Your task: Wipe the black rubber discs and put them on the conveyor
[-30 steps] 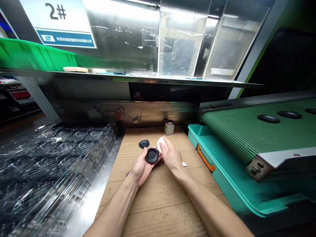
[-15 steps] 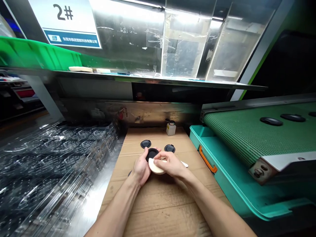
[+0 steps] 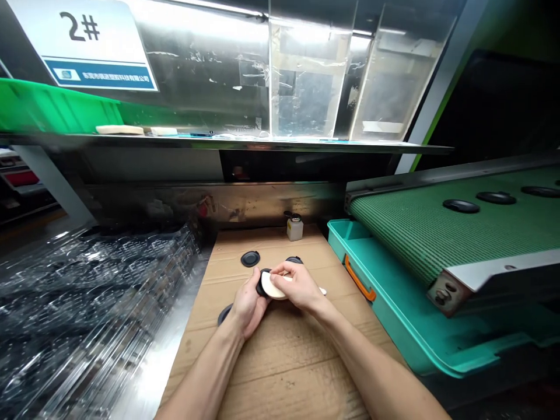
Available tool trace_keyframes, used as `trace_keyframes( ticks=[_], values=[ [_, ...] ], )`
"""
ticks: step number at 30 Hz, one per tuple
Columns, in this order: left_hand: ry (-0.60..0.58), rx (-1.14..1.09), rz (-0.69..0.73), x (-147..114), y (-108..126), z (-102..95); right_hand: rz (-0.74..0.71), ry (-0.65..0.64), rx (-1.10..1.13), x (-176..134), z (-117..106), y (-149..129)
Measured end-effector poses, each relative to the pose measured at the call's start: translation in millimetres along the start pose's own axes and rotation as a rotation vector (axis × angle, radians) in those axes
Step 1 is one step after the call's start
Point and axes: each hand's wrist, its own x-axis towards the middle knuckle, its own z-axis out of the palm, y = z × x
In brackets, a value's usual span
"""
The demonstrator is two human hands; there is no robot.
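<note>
My left hand [image 3: 247, 304] is closed around the edge of a round black lid [image 3: 259, 287], holding it up over the cardboard. In my right hand [image 3: 303, 287] a white round pad [image 3: 275, 290] is pinched and lies against the lid, covering most of it. Further black lids rest on the cardboard: one lid [image 3: 250, 259] beyond my left hand, another lid [image 3: 293, 259] partly behind my right hand, and a third lid [image 3: 223, 314] half hidden by my left wrist. The tip of a white object [image 3: 323, 291] shows beside my right wrist.
Cardboard [image 3: 284, 367] covers the worktop, with a small white bottle [image 3: 294, 229] at its back. Clear plastic trays [image 3: 109, 291] are stacked left. To the right stand a teal bin [image 3: 394, 326] and a green conveyor [image 3: 420, 227] carrying black lids [image 3: 461, 206]. A metal shelf [image 3: 280, 144] overhangs the back.
The white pad has shifted up over the held lid and hides more of it. My view has turned slightly right, so the surroundings sit further left.
</note>
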Motion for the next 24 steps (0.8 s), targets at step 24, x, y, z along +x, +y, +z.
trace_keyframes(
  ticks=[24],
  values=[
    [0.094, -0.042, 0.035, 2.2, 0.8, 0.6, 0.006, 0.105, -0.346, -5.7, 1.5, -7.6]
  ],
)
